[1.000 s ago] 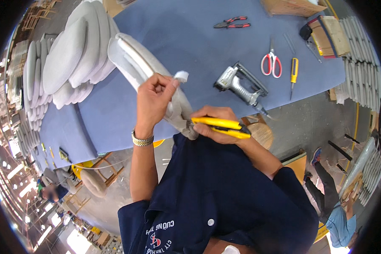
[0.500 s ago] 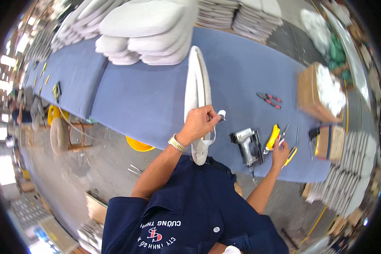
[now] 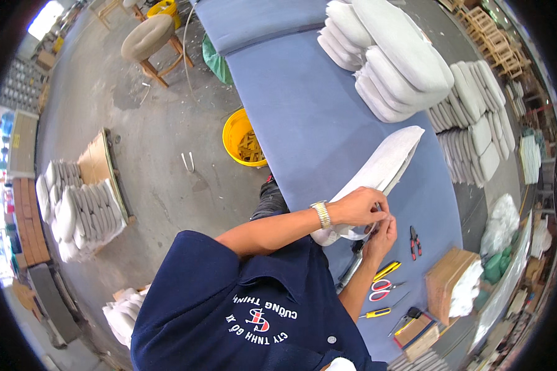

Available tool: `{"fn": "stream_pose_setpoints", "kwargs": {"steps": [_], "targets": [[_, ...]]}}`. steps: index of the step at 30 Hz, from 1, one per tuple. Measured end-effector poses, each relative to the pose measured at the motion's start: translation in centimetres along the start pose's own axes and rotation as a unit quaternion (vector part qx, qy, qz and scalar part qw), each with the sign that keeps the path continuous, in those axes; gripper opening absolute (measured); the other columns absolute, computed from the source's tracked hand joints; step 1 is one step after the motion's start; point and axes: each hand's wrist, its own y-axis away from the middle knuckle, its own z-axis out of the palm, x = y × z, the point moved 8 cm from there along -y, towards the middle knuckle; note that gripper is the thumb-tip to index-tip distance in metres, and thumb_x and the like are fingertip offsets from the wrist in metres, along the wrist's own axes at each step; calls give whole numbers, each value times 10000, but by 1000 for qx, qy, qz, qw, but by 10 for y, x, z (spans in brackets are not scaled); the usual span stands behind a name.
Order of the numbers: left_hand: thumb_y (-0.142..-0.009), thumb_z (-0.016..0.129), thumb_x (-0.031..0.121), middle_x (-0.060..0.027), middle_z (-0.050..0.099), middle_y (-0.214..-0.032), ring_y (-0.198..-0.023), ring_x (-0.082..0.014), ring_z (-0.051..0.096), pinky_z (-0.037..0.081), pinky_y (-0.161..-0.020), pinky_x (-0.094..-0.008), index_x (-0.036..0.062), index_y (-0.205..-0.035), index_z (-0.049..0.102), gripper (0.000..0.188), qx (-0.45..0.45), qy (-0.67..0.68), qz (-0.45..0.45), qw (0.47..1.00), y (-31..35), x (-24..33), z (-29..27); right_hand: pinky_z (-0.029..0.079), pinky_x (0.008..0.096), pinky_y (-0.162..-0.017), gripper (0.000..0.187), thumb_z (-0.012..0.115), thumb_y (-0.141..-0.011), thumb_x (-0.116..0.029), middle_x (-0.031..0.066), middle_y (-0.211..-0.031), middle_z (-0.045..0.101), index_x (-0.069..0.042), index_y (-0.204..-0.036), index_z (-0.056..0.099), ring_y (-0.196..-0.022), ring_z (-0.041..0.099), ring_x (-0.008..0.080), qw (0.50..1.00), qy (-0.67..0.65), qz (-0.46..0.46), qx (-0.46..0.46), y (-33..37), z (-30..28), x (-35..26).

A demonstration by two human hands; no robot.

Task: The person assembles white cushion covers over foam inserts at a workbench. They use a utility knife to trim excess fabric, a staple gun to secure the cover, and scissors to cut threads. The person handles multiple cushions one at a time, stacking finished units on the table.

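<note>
A long, light-grey padded cushion lies on edge along the blue padded table, its near end against my body. My left hand, with a metal watch at the wrist, rests over its near part and is closed, fingertips pinched. A thin white strip loops from the cushion's near end up to my fingers. My right hand meets the left there, its fingers also pinched together. What lies between the right fingertips is hidden. Beneath my right forearm, the nail gun shows only in part.
Right of my hands lie red-handled pliers, a yellow cutter, scissors and a yellow-handled screwdriver. A carton stands at the table's right edge. Stacked cushions sit farther back. A yellow bucket stands on the floor at left.
My right hand has left the cutter and scissors and come to my left hand. The view has turned, so table and cushion now slant. The small white piece at my left fingertips no longer shows.
</note>
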Motion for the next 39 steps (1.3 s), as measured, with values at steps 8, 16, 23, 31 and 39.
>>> {"fn": "stream_pose_setpoints", "kwargs": {"steps": [8, 16, 23, 31, 39], "targets": [[-856, 769, 235, -209, 476, -1514, -1377, -403, 465, 383, -1154, -464, 92, -1278, 666, 457, 182, -246, -5, 952, 62, -48, -77, 407, 242, -480, 203, 570, -1055, -184, -1, -793, 534, -26, -933, 608, -627, 480, 71, 999, 15, 13, 32, 30, 1, -53], [-965, 710, 290, -118, 662, -1275, -1004, -190, 676, 532, -909, -361, 36, -1325, 618, 450, -32, 136, 12, 990, 71, -8, -58, 491, 251, -539, 89, 566, -1042, -102, 33, -855, 589, -22, -1028, 601, -709, 578, 95, 989, -36, -41, -140, 40, 75, -95], [-984, 690, 208, -24, 698, -883, -732, -82, 635, 522, -667, -264, -6, -1140, 681, 265, -76, 169, -29, 982, 93, -23, -36, 509, 254, -567, 79, 588, -1024, -73, 43, -865, 613, -15, -1075, 606, -692, 579, 102, 990, -34, -78, -110, 16, 84, -92], [-983, 685, 300, -52, 748, -822, -669, -115, 680, 544, -634, -288, 2, -971, 740, 304, 110, 55, -144, 982, 167, -49, -126, 564, 268, -643, 132, 640, -991, -60, 74, -905, 647, -9, -1109, 614, -709, 626, 119, 980, 27, -36, -192, 30, 135, -50], [-945, 712, 350, -199, 704, -1165, -987, -278, 702, 553, -847, -383, 6, -1152, 747, 403, 192, 4, -68, 979, 179, -51, -181, 569, 280, -733, 505, 721, -867, 10, 87, -916, 680, 6, -1351, 581, -770, 666, 142, 917, 103, -68, -379, 82, 268, -44]]}}
